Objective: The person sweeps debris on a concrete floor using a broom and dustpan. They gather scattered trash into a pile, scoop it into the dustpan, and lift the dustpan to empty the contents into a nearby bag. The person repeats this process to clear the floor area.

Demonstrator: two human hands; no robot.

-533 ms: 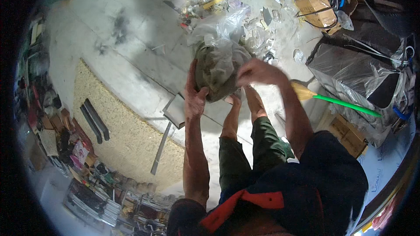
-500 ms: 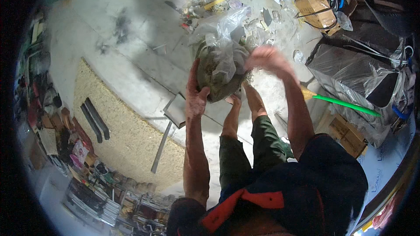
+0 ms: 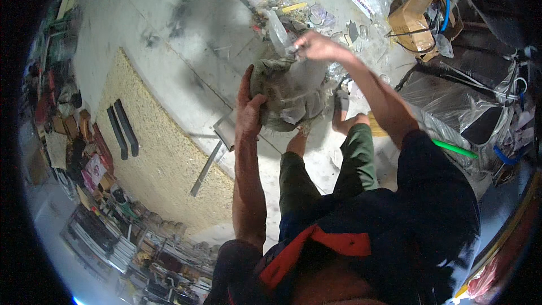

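A worn grey-green sack hangs in front of me above the floor, with crumpled clear plastic bunched at its mouth and over its right side. My left hand grips the sack's left side, thumb toward me and fingers partly hidden behind it. Up at the sack's far edge, my right hand is closed on the clear plastic, whose loose end sticks up beside the fingers. What lies inside the sack cannot be made out.
Beyond the sack lies a litter pile with a yellow strip. A torn cardboard box and plastic-wrapped dark bundle stand right, near a green-handled broom. Left are a grey metal dustpan and speckled yellowish board.
My right hand has moved up and left, from a blur beside the sack to its far edge, pulling the plastic. The sack has turned somewhat in my left hand.
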